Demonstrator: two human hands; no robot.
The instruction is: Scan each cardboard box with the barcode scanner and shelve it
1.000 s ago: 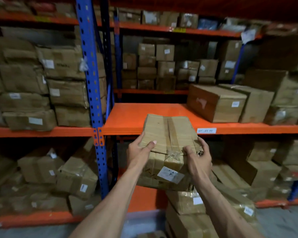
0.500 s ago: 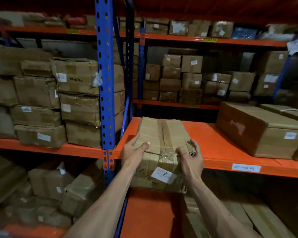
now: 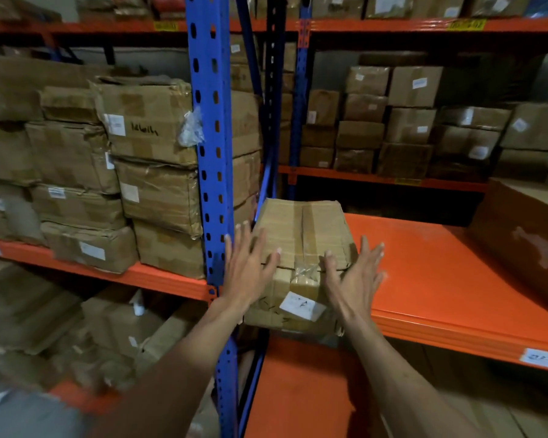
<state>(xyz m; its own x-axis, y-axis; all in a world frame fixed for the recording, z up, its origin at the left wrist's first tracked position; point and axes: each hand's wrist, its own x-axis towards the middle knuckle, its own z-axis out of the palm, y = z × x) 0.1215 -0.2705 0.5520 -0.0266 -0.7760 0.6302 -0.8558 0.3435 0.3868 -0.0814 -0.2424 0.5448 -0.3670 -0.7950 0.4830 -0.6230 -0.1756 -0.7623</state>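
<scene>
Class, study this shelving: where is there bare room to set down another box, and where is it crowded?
Free: the orange shelf between the taped box and the big brown box. Crowded: the stacked boxes left of the blue post.

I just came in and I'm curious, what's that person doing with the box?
A person is putting a taped cardboard box onto an orange shelf, right beside a blue post. The left hand and right hand are open and flat against its sides. Its front end overhangs the shelf edge. No scanner is in view.
</scene>
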